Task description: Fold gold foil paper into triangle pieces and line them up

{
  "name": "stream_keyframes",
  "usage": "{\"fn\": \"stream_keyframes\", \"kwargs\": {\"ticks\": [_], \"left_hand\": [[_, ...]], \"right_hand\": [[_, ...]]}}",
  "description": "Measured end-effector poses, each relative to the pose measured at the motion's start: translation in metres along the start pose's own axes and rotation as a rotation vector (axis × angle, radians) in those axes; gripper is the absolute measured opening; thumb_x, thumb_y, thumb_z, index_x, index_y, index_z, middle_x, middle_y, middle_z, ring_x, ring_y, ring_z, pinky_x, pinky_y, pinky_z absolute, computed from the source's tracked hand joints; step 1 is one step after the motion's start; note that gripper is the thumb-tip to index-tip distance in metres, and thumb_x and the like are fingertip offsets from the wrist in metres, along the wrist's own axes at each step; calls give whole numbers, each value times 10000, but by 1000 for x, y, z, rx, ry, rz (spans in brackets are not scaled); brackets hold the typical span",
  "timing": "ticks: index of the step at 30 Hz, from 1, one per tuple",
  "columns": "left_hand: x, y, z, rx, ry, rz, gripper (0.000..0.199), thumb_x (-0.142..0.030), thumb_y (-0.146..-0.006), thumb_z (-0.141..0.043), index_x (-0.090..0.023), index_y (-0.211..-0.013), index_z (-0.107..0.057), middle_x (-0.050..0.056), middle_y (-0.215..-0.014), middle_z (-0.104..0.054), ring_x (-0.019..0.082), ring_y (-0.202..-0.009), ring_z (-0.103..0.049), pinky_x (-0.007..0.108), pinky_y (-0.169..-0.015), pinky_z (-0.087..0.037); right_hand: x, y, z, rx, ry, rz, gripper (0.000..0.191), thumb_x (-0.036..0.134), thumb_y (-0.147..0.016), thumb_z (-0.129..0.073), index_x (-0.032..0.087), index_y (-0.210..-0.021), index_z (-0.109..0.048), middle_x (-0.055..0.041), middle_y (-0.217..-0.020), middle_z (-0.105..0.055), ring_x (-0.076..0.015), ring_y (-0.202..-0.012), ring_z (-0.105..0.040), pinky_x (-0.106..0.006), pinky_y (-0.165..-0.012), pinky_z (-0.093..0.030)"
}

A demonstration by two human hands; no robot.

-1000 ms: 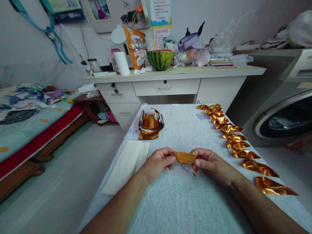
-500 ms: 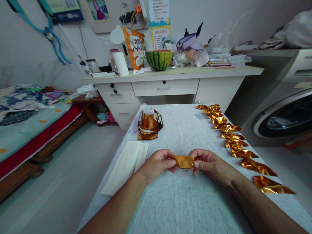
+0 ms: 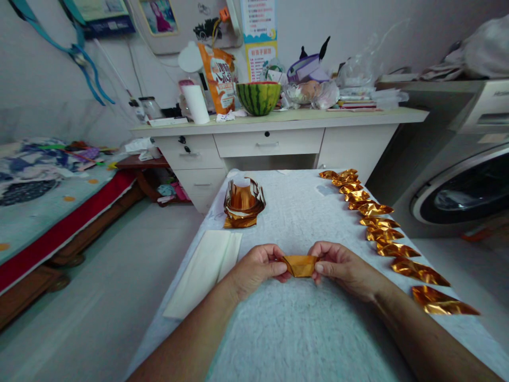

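Observation:
A small folded piece of gold foil paper (image 3: pixel 301 266) is stretched between my two hands, just over the cloth-covered table. My left hand (image 3: pixel 267 268) pinches its left end between thumb and fingers. At the right end, my right hand (image 3: pixel 337 267) grips it the same way. Beyond my left hand, a curled stack of gold foil paper (image 3: pixel 243 204) stands on the table. White paper sheets (image 3: pixel 204 270) lie beside my left forearm. Along the right side runs a row of several folded gold foil pieces (image 3: pixel 384 234), shiny and pointed at the ends.
The table (image 3: pixel 294 334) has a pale blue cloth. Behind it stands a white desk (image 3: pixel 274 142) bearing a cut watermelon (image 3: pixel 259 98), an orange snack bag (image 3: pixel 220 79) and a paper roll (image 3: pixel 196 104). To the right is a washing machine (image 3: pixel 445 138), to the left a bed (image 3: pixel 79 212).
The foil piece between my hands has tilted slightly, and its surface looks duller and less reflective. Both hands keep their hold in nearly the same place.

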State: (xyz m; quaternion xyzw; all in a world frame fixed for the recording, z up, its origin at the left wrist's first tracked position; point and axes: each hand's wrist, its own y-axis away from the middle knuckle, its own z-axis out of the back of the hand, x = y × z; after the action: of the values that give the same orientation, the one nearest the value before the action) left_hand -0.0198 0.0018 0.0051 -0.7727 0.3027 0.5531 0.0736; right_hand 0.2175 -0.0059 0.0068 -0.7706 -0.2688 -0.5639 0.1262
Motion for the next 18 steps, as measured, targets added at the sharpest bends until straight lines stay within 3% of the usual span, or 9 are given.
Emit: {"fn": "stream_keyframes", "kwargs": {"ticks": [12,18], "left_hand": [[-4,0,-5,-60,-6,-7,403,-330,-564,-866,-133,-754,-572,17,-670,-670,122,-578,-620,228,-570,-467],[-4,0,-4,-40,-24,-38,357,-312,-614,-837,-132,-775,-573,22,-647,-672,115,-582,-609,211,-573,-438]], "right_hand": [[2,-1,-3,-25,5,2,213,318,-762,-764,161,-811,-629,12,-669,-679,-81,-589,-578,-214,-604,-428],[2,-1,-4,-51,-9,-31,263,326,-742,-780,179,-821,-578,22,-655,-674,-90,-566,-576,-219,-575,-424]]}}
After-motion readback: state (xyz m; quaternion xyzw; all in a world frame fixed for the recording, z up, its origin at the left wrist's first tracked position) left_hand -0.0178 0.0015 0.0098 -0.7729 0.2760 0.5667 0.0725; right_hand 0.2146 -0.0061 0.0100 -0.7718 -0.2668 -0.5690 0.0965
